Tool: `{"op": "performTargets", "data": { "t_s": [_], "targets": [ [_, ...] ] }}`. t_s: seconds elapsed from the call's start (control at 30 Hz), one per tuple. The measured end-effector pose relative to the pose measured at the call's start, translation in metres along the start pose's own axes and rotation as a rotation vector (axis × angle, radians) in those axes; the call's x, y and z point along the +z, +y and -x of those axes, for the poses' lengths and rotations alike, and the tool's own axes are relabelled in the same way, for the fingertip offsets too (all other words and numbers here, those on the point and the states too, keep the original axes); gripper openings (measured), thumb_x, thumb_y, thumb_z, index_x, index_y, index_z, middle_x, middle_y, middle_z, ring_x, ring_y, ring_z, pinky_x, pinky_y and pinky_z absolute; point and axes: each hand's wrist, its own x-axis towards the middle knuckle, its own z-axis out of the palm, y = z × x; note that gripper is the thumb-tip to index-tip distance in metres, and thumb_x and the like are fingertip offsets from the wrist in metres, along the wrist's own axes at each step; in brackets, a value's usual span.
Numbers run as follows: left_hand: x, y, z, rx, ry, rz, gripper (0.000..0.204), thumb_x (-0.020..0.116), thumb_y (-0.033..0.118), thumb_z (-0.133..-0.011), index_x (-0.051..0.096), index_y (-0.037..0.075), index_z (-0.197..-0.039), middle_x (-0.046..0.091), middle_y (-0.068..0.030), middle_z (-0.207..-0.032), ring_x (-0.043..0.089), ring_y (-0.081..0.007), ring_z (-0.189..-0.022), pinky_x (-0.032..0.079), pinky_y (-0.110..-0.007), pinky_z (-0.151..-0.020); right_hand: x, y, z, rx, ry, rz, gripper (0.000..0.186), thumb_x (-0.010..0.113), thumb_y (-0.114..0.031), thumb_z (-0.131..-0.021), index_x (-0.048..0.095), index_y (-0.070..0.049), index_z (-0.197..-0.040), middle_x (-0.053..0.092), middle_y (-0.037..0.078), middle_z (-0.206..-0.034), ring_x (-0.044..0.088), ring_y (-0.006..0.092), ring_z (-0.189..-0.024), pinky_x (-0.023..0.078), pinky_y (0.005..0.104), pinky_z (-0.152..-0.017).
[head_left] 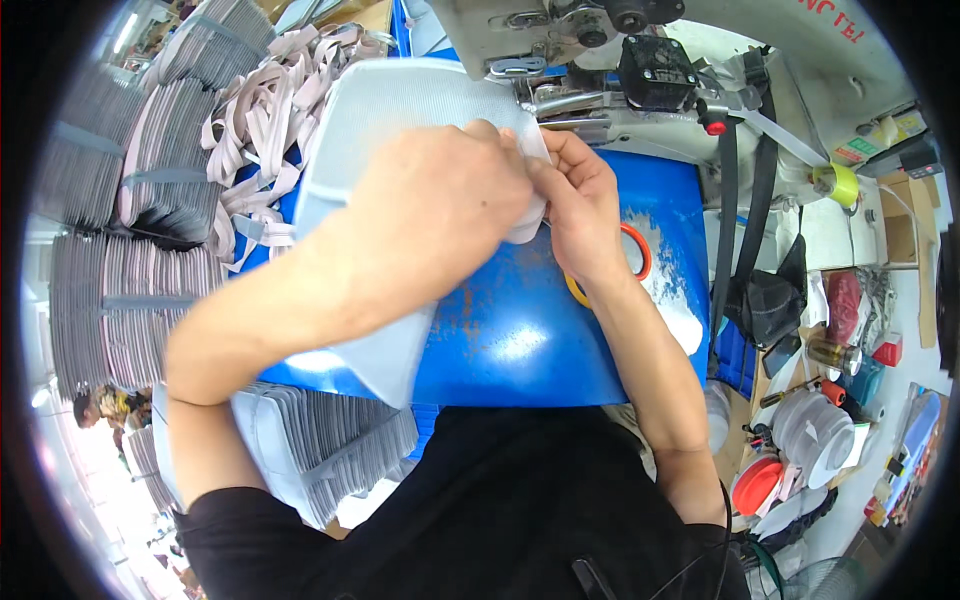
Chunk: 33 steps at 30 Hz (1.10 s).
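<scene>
A light grey mesh fabric panel (410, 95) lies beneath the sewing machine's arm (550, 40) and hangs past the blue table's near edge. My left hand (450, 195) reaches across it, fingers closed at the panel's right edge by the needle area. Close beside it, my right hand (583, 195) pinches the same edge between thumb and fingers, where a pale pinkish strip (530, 215) shows. The two hands nearly touch, and the left fingertips are partly hidden. Red and yellow rings, perhaps scissor handles (644, 250), show beside my right wrist.
Loose pale pink straps (265, 120) are heaped at the far left. Bundled stacks of grey panels (150, 270) stand left of the blue table (500, 350), with another bundle (340, 440) below its near edge. Black belts (728, 210) and a cluttered shelf are at right.
</scene>
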Motion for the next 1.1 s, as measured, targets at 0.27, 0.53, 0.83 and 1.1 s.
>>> {"op": "performTargets", "data": {
  "t_s": [0.27,0.53,0.83,1.1],
  "targets": [
    [0.032,0.03,-0.029,-0.44,0.208,0.388,0.044,0.072,0.012,-0.08,0.068,-0.003,-0.121,0.072,-0.0164,-0.097,0.074,-0.0341,-0.078,0.057,-0.044,-0.067,-0.006,0.012,0.009,-0.071,0.136,0.218,0.018,0.06,-0.002,-0.092,0.074,0.002,-0.104,0.073,0.007,-0.094,0.066,0.0128,-0.083,0.051,0.0269,-0.074],
    [0.078,0.098,0.085,-0.172,0.445,0.473,0.078,0.086,0.016,-0.071,0.061,0.01,-0.145,0.06,-0.02,-0.124,0.062,-0.0369,-0.112,0.053,-0.044,-0.094,-0.013,0.012,0.059,0.052,0.032,0.16,0.02,0.061,0.0,-0.09,0.072,0.001,-0.107,0.072,0.008,-0.099,0.067,0.0134,-0.091,0.052,0.0309,-0.08],
    [0.017,0.075,0.128,0.059,0.099,0.134,0.071,0.069,0.009,-0.081,0.06,0.024,-0.15,0.041,-0.003,-0.083,0.052,-0.0154,-0.067,0.048,-0.028,-0.052,-0.005,-0.021,0.152,0.105,0.127,0.206,0.028,0.061,-0.017,-0.108,0.07,0.002,-0.126,0.07,0.003,-0.102,0.063,0.0066,-0.084,0.051,0.0232,-0.076],
    [-0.018,0.031,0.092,0.23,-0.022,-0.055,0.073,0.067,0.014,-0.081,0.056,0.023,-0.153,0.042,-0.0028,-0.083,0.049,-0.0115,-0.057,0.044,-0.026,-0.043,0.001,-0.015,0.123,0.059,0.046,0.053,0.03,0.061,-0.013,-0.108,0.067,0.003,-0.132,0.074,0.003,-0.103,0.065,0.0054,-0.087,0.052,0.0222,-0.074]
  ]
}}
